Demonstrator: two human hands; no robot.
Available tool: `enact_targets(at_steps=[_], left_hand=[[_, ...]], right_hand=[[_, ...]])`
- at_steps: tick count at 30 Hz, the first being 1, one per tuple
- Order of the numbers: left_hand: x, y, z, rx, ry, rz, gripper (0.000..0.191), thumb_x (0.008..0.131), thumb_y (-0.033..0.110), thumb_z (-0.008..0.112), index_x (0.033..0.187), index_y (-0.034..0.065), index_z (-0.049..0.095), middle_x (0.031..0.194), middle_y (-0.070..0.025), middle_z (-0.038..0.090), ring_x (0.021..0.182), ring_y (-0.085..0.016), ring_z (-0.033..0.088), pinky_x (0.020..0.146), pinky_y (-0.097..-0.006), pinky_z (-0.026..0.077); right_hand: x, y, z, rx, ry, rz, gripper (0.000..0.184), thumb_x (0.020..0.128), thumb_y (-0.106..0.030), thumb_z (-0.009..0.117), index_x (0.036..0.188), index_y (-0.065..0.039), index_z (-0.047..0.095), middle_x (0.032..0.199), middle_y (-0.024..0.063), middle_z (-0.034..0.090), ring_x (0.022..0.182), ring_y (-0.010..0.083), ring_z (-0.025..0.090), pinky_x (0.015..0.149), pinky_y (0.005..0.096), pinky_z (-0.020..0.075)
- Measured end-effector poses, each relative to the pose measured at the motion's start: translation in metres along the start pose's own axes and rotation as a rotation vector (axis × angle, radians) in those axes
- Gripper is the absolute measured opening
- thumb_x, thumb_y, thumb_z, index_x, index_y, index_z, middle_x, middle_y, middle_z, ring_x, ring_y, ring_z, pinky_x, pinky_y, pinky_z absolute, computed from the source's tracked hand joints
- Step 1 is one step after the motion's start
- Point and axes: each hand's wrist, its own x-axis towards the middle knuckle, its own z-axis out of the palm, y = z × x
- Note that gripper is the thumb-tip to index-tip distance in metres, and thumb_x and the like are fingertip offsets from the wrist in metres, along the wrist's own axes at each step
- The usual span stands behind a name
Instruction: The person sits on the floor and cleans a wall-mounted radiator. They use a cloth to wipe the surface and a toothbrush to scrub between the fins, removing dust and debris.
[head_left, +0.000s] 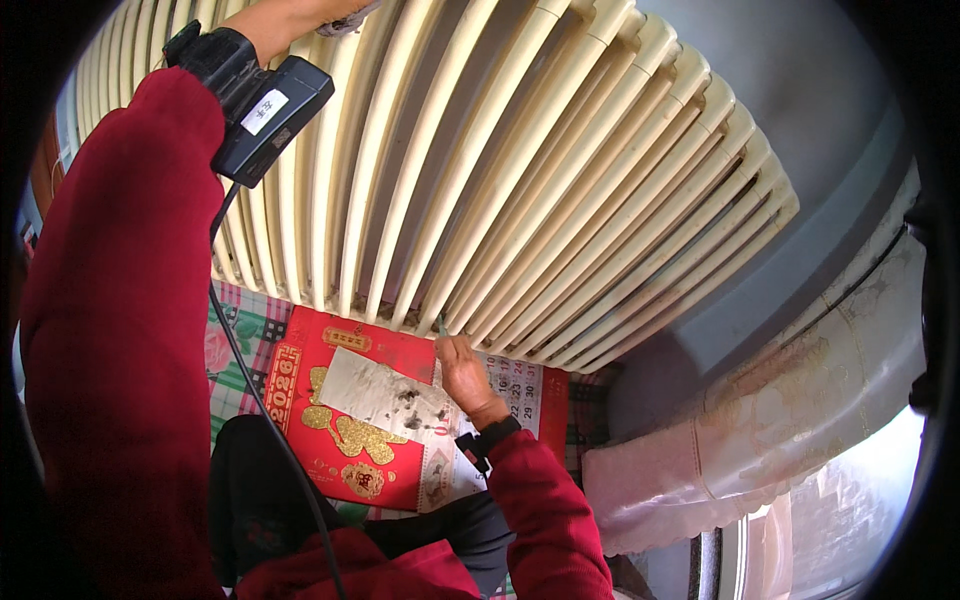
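Note:
A cream column radiator (480, 187) fills the space before me. At the top edge, my left hand (304, 16) is partly cut off by the frame, its fingers around a grey, dirty-looking cloth (346, 22) against the upper columns. My right hand (466, 379) is down at the radiator's foot, gripping a thin greenish tool (441, 324). That tool's tip reaches in between two columns at the bottom rail. Below lies an open red and gold wall calendar (300, 457), with a sheet of white paper (367, 379) across it. Dark clumps of dirt (409, 401) rest on the paper.
A plaid floral cloth (232, 352) runs beneath the calendar. To the right hangs a pale patterned curtain (720, 442) beside a grey wall (817, 97). From a black device (274, 120) on my left wrist, a black cable (255, 382) trails down over my legs.

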Motion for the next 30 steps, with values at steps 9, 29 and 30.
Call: enact_targets(at_steps=[9,29,30], left_hand=[[0.004,-0.011,0.002,-0.05,-0.019,-0.036,0.06,0.079,0.0,0.064,0.137,0.0013,0.048,0.13,-0.0223,0.055,0.122,-0.037,0.052,0.108,-0.043,0.04],[0.006,-0.018,0.006,0.025,-0.004,-0.055,0.065,0.069,-0.004,0.06,0.133,0.0024,0.05,0.122,-0.0226,0.056,0.119,-0.04,0.051,0.104,-0.043,0.04],[0.006,-0.023,0.009,0.029,0.028,-0.029,0.06,0.068,-0.003,0.061,0.128,0.0025,0.054,0.118,-0.0218,0.057,0.115,-0.04,0.052,0.101,-0.0437,0.042]], right_hand=[[-0.012,-0.028,-0.073,0.372,0.314,0.365,0.016,0.09,0.003,0.064,0.105,-0.002,0.062,0.1,0.0152,0.069,0.088,0.0245,0.07,0.079,0.0327,0.0555],[0.128,-0.008,-0.262,-0.318,0.584,-0.263,0.022,0.083,0.014,0.059,0.104,0.006,0.057,0.116,0.022,0.062,0.102,0.0349,0.066,0.083,0.0385,0.0572],[0.141,-0.005,-0.27,-0.377,0.558,-0.296,0.025,0.08,0.013,0.06,0.104,0.006,0.057,0.118,0.0222,0.06,0.105,0.037,0.063,0.085,0.0403,0.0559]])
